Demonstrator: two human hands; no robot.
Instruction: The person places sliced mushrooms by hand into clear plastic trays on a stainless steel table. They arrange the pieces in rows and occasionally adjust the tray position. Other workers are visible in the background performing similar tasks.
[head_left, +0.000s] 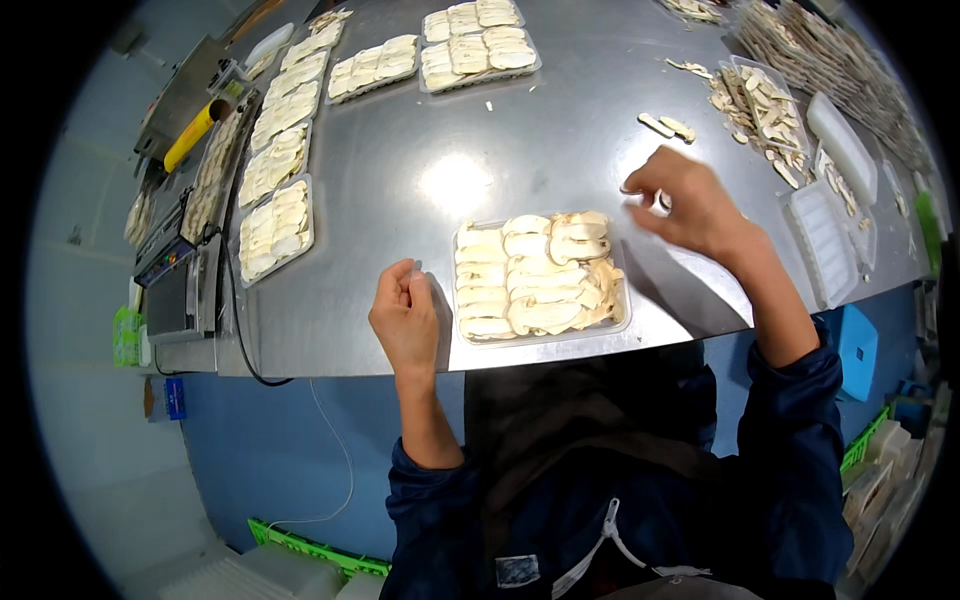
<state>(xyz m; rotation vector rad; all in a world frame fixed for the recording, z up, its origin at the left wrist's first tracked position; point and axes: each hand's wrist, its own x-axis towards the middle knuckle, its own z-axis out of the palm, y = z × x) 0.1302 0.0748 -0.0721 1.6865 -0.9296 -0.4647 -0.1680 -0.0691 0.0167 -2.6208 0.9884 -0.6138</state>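
In front of me on the steel table (360, 315) lies a clear plastic tray (628, 319) filled with pale dried mushroom slices (480, 289). Overlapping slices form neat columns at left and middle; the right column is neat only at its far end, with looser pieces (604, 292) below. My left hand (407, 319) is just left of the tray, fingers curled, with a small grey object (418, 265) at the thumb and fingertip. Beyond the tray's far right corner hovers my right hand (686, 199), slightly blurred, fingers bent. Slices show beside its fingertips; whether it grips one is unclear.
Several filled trays (276, 229) line the table's left side, with more (480, 56) at the far side. Two loose slices (667, 127) lie beyond my right hand. A heaped tray (769, 105) and white plastic trays (825, 240) are at right. A black cable (234, 300) hangs over the front edge.
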